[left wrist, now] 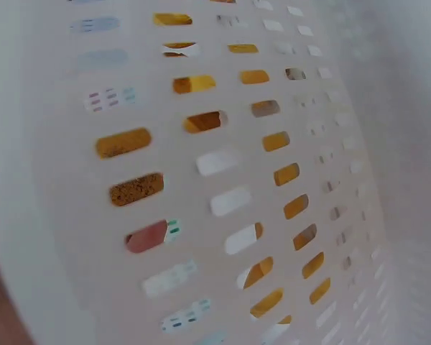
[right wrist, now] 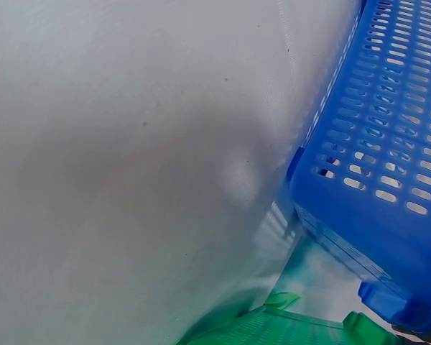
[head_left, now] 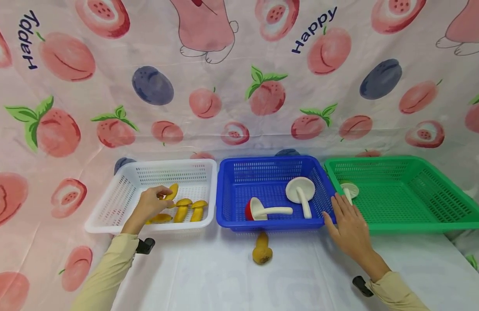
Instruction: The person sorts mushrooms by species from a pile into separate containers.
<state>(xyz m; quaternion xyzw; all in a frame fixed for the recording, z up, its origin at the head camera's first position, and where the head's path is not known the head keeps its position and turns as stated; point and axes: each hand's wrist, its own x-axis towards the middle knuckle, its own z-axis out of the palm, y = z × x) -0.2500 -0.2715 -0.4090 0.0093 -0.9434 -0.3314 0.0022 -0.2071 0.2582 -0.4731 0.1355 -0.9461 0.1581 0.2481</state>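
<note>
My left hand (head_left: 149, 204) reaches into the white basket (head_left: 92, 226), fingers and thumb curled round a yellow toy mushroom (head_left: 172, 191). Beside it in that basket lie more yellow mushrooms (head_left: 181, 210), one partly under the hand. In the left wrist view the slotted wall (left wrist: 223, 180) of the white basket fills the picture, yellow showing through its holes. My right hand (head_left: 350, 229) rests with straight fingers on the adjoining rims of the blue basket (head_left: 262, 225) and green basket (head_left: 418, 227). The right wrist view shows only the basket walls and the cloth.
Inside the blue basket are a red-capped mushroom (head_left: 258, 210) and a mushroom with a white underside (head_left: 300, 192). A pale-stemmed mushroom (head_left: 350, 189) lies in the green basket's left end. A brownish-yellow mushroom (head_left: 262, 249) is on the white tablecloth (head_left: 208, 276) before the blue basket.
</note>
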